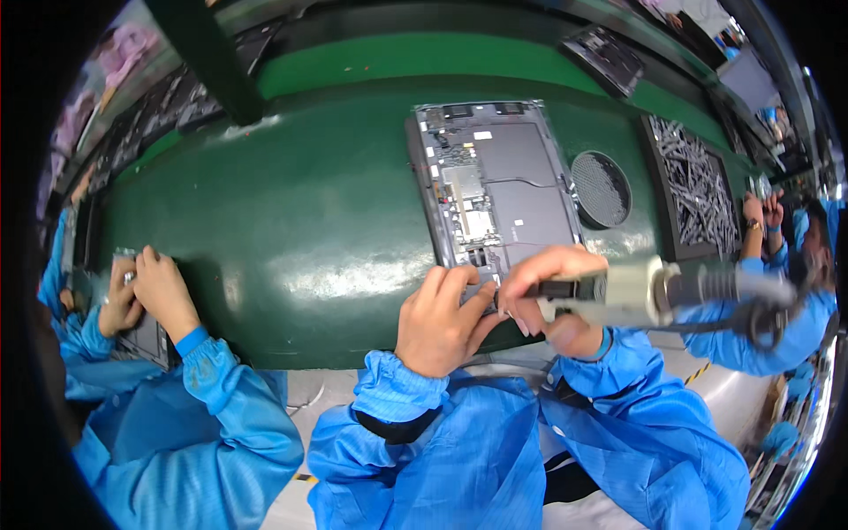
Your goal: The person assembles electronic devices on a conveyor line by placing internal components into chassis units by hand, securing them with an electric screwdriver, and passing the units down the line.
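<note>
An opened laptop (521, 159) lies on the green table with its inside parts, dark battery panels and cables showing. At its near edge, my left hand (440, 322) has its fingers bent and drawn together; whatever sits between them is hidden. My right hand (556, 278) is wrapped round a pale electric screwdriver (618, 300), which lies nearly sideways. The tool's dark front end points left, toward my left fingertips, and its rear is blurred. I cannot make out the bit or any screw.
Right of the laptop stands a round dish (602, 188) of small dark pieces. Beyond it is a black tray (671, 212) heaped with grey strips. Another laptop part (605, 57) lies at the back. Co-workers' hands (159, 291) work at the left, and another person sits at the right.
</note>
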`<state>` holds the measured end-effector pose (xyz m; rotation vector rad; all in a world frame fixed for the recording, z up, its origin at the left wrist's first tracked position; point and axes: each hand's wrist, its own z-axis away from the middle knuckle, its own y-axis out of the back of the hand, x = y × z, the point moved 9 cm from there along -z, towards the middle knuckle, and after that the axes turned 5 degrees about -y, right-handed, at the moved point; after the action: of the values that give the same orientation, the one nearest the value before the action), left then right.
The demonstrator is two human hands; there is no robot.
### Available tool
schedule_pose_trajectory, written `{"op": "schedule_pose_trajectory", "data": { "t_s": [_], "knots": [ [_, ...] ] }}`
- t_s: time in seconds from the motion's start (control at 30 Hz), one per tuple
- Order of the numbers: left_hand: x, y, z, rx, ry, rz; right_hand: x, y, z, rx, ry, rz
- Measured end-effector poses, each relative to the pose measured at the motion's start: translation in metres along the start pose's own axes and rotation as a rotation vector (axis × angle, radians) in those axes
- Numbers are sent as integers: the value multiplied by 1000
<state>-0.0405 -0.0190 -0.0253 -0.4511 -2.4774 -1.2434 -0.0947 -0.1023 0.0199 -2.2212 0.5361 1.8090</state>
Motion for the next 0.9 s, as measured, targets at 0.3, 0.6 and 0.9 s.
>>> {"op": "schedule_pose_trajectory", "data": {
  "t_s": [0.3,0.6,0.9],
  "knots": [
    [15,-1,-6,8,10,-118,-1,171,49,683,196,-327],
    [45,-16,-20,-84,-106,-277,27,233,92,1006,-84,205],
    [-12,20,6,102,367,-154,51,157,106,555,-286,458]
  ]
}}
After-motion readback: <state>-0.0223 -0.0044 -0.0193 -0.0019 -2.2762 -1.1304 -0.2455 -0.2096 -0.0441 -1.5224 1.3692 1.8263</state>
